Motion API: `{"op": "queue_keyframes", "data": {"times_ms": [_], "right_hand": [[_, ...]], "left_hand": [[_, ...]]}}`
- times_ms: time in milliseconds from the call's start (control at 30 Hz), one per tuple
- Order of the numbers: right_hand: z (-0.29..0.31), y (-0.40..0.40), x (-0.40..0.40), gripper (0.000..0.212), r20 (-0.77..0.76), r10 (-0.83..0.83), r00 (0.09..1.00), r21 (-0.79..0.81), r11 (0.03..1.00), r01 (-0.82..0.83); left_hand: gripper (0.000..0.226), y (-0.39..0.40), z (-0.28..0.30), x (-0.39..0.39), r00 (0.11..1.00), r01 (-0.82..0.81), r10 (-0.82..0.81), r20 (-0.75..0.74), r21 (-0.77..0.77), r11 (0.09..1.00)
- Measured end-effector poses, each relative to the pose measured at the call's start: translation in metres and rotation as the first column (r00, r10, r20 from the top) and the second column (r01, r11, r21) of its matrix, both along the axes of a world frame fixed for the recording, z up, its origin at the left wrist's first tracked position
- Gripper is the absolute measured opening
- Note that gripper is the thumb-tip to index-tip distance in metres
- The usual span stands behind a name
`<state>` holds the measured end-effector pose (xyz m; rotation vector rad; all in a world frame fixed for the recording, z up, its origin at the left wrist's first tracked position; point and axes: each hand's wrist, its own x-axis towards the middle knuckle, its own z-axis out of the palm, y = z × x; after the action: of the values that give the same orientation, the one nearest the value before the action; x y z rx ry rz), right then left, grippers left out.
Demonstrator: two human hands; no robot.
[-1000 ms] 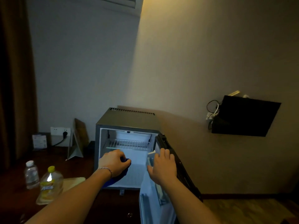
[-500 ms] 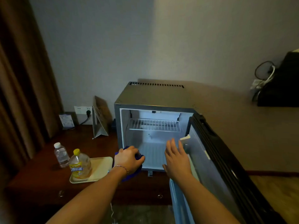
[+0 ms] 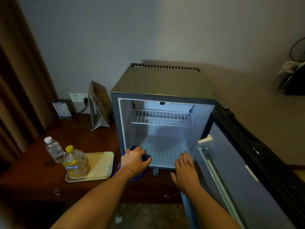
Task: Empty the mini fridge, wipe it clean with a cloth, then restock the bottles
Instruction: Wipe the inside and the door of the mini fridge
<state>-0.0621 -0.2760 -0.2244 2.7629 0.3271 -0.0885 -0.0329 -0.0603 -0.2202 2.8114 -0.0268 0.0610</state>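
The mini fridge (image 3: 162, 81) stands on a dark wooden desk with its door (image 3: 234, 171) swung open to the right. Inside I see only a white wire shelf (image 3: 160, 117). My left hand (image 3: 135, 160) grips a blue cloth (image 3: 146, 157) at the front left corner of the fridge floor. My right hand (image 3: 185, 171) lies flat with straight fingers at the front right of the opening, beside the door. A clear water bottle (image 3: 54, 149) and a yellow-capped drink bottle (image 3: 76, 161) stand left of the fridge, the yellow one on a cream tray (image 3: 100, 164).
A folded card stand (image 3: 98, 108) leans by the fridge's left side. A wall socket with a plug (image 3: 79, 97) and a small leaflet (image 3: 61, 109) are at the desk's back. Brown curtains (image 3: 18, 90) hang at the left. Black gear with cables (image 3: 295, 76) hangs on the right wall.
The view has tilted down and come closer. My left hand with the cloth has stayed at the fridge's front left. My right hand has come off the door shelf to the opening's lower right.
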Motion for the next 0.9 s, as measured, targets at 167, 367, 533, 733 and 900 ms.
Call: {"op": "queue_keyframes", "data": {"times_ms": [167,367,533,733,900], "right_hand": [[0.001,-0.003,0.009,0.071,0.006,0.113,0.994,-0.018,0.993,-0.113],[-0.003,-0.01,0.008,0.068,-0.031,0.201,0.979,0.047,0.979,-0.2],[0.0,-0.032,0.0,0.057,-0.131,0.331,0.935,-0.245,0.903,-0.354],[0.013,-0.05,-0.009,0.039,-0.353,0.343,0.87,-0.508,0.711,-0.486],[0.013,-0.063,-0.013,0.039,-0.347,0.318,0.882,-0.486,0.743,-0.459]], "left_hand": [[0.037,-0.021,0.008,0.011,0.999,-0.05,0.05,0.018,0.029,0.998],[0.037,-0.036,0.001,0.005,0.995,-0.096,0.098,-0.024,0.044,0.994],[0.033,-0.033,-0.007,-0.003,0.994,-0.099,0.101,-0.048,0.055,0.994],[0.033,-0.056,-0.005,0.005,0.998,-0.069,0.069,0.003,0.092,0.993],[0.031,-0.076,0.0,0.008,0.999,-0.047,0.045,0.031,0.075,0.996]]}}
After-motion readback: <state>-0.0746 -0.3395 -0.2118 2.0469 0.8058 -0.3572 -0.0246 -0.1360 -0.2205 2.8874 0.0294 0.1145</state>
